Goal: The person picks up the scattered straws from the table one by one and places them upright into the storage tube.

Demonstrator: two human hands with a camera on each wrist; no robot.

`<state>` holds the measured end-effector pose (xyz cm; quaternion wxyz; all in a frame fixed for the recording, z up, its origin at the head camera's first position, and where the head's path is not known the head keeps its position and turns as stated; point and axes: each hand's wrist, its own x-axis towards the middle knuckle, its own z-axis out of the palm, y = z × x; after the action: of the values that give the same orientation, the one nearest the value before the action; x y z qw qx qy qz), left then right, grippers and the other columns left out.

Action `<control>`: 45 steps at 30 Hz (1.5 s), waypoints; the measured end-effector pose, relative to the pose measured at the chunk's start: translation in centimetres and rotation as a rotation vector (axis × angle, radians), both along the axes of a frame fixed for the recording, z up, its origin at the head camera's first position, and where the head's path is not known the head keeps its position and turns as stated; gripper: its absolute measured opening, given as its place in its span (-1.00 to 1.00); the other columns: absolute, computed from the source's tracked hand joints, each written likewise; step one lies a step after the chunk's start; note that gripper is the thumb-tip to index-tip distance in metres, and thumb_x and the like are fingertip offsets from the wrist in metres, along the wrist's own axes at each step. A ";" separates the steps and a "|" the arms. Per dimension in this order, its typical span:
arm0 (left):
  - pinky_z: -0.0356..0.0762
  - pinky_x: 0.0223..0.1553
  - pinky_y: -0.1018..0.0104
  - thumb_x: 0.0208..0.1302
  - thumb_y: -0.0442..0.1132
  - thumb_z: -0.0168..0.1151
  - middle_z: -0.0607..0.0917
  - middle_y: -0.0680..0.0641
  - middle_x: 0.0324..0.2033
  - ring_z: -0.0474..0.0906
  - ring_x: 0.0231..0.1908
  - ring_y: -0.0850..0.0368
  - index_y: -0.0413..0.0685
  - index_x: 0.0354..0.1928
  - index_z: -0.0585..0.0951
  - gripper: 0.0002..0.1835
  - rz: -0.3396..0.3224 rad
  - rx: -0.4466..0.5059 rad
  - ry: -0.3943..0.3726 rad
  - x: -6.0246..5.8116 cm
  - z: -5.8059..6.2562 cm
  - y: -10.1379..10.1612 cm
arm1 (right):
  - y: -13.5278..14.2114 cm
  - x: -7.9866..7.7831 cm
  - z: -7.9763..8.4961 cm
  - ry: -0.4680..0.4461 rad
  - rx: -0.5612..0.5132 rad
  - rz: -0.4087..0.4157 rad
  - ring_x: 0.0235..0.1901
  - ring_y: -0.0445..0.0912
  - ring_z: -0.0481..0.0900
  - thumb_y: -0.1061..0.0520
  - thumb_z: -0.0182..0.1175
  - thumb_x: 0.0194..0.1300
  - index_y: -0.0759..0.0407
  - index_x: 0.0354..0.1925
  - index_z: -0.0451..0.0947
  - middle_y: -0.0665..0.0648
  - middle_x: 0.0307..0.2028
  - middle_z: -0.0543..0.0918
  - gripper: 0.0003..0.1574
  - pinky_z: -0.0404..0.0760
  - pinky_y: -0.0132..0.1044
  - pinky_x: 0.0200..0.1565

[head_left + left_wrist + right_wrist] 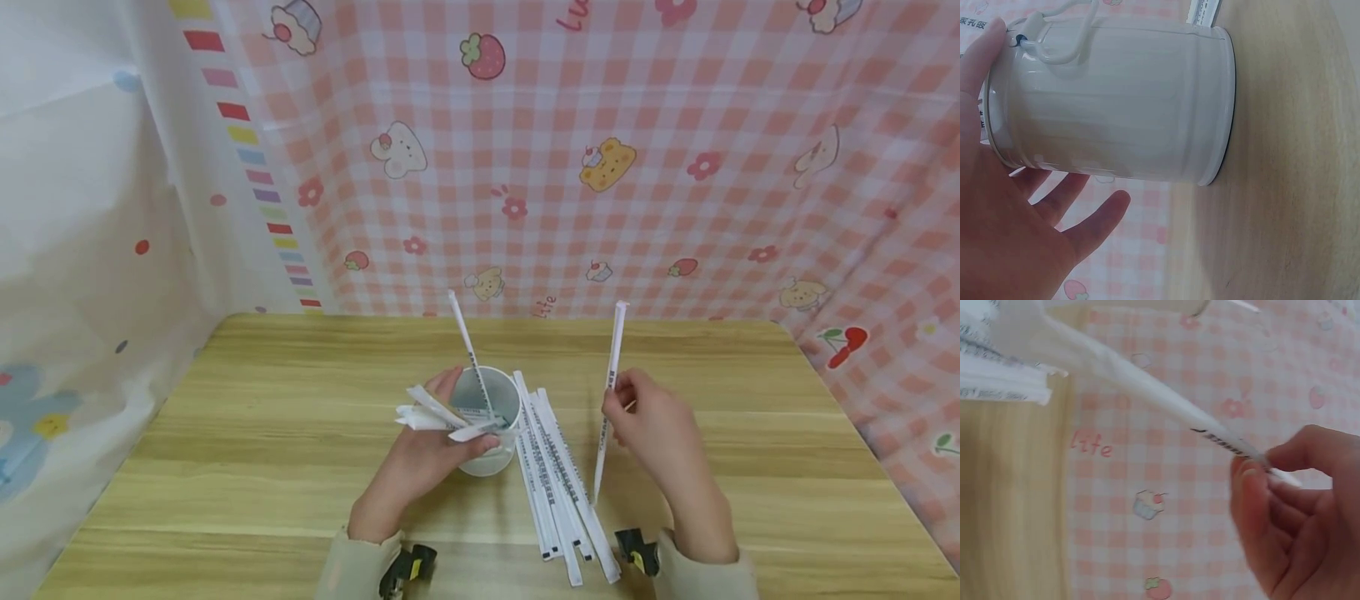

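Observation:
A white pail [486,463] with a small side handle [1063,53] stands on the table. My left hand [422,458] holds it near the rim, thumb on the near side and fingers on the far side. Several paper-wrapped straws [429,408] lean out of the pail to the left, and one wrapped straw [468,346] sticks up taller. Between thumb and fingertips, my right hand [660,433] pinches another wrapped straw [617,342], which is nearly upright. Its lower end is beside the pile of wrapped straws [558,475] on the table; I cannot tell whether they touch.
The wooden table [247,467] extends on both sides of the pail. A pink checked cloth [480,208] hangs along its back edge, and a white cloth [82,208] hangs at the left. The straw pile lies right of the pail.

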<state>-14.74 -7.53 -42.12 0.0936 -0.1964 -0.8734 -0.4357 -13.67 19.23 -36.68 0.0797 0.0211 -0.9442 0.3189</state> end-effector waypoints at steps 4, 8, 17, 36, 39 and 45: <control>0.23 0.10 0.02 -0.16 0.26 0.30 0.26 -0.07 0.19 0.16 0.16 0.07 0.00 0.31 0.14 0.00 -0.001 0.003 0.014 -0.2 0.1 0.0 | -0.4 0.4 1.1 0.193 -0.013 -0.006 -0.62 -0.21 0.47 0.08 0.06 0.21 0.18 -0.26 0.45 0.02 -0.51 0.55 -0.81 0.46 -0.37 -0.62; 0.23 0.10 0.01 -0.16 0.26 0.30 0.25 -0.06 0.20 0.15 0.17 0.06 0.00 0.31 0.12 0.01 -0.001 -0.001 0.021 -0.2 0.3 -0.1 | -0.9 0.9 2.0 0.400 -0.065 -0.017 -0.54 -0.22 0.50 0.15 0.13 0.17 0.18 -0.27 0.48 -0.01 -0.51 0.57 -0.85 0.49 -0.47 -0.53; 0.20 0.12 0.01 -0.15 0.30 0.26 0.22 -0.08 0.22 0.13 0.19 0.02 -0.10 0.31 0.11 0.04 0.005 -0.006 -0.008 -0.3 0.5 -0.3 | -3.0 1.8 3.1 0.815 -0.193 0.116 -0.47 -0.16 0.56 0.24 0.17 0.06 0.32 -0.28 0.51 0.09 -0.44 0.61 -0.79 0.51 -0.55 -0.40; 0.23 0.11 0.01 -0.15 0.32 0.24 0.19 -0.05 0.23 0.14 0.19 0.03 -0.11 0.32 0.10 0.05 0.010 -0.018 -0.037 0.2 0.0 -0.3 | -6.1 2.3 2.3 0.908 -0.134 0.217 -0.44 -0.15 0.60 0.01 0.08 0.23 0.27 -0.30 0.52 0.04 -0.41 0.62 -0.68 0.55 -0.45 -0.40; 0.23 0.11 0.02 -0.15 0.32 0.24 0.19 -0.06 0.24 0.15 0.19 0.02 -0.11 0.32 0.10 0.05 0.008 -0.020 -0.034 0.2 0.0 -0.2 | -6.5 2.1 1.7 0.853 -0.120 0.244 -0.43 -0.19 0.58 0.04 0.07 0.21 0.23 -0.28 0.53 0.01 -0.39 0.61 -0.73 0.55 -0.45 -0.41; 0.25 0.09 0.03 -0.14 0.31 0.24 0.20 -0.04 0.22 0.19 0.16 0.04 -0.10 0.32 0.11 0.03 -0.001 -0.010 -0.007 0.0 -0.2 -0.1 | -7.0 1.7 0.6 0.692 -0.065 0.308 -0.45 -0.22 0.58 0.14 0.16 0.14 0.16 -0.25 0.51 -0.03 -0.40 0.60 -0.82 0.55 -0.43 -0.43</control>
<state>-14.74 -7.65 -42.28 0.0892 -0.1959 -0.8757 -0.4322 -11.95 12.22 -36.10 0.3455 0.2668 -0.8367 0.3309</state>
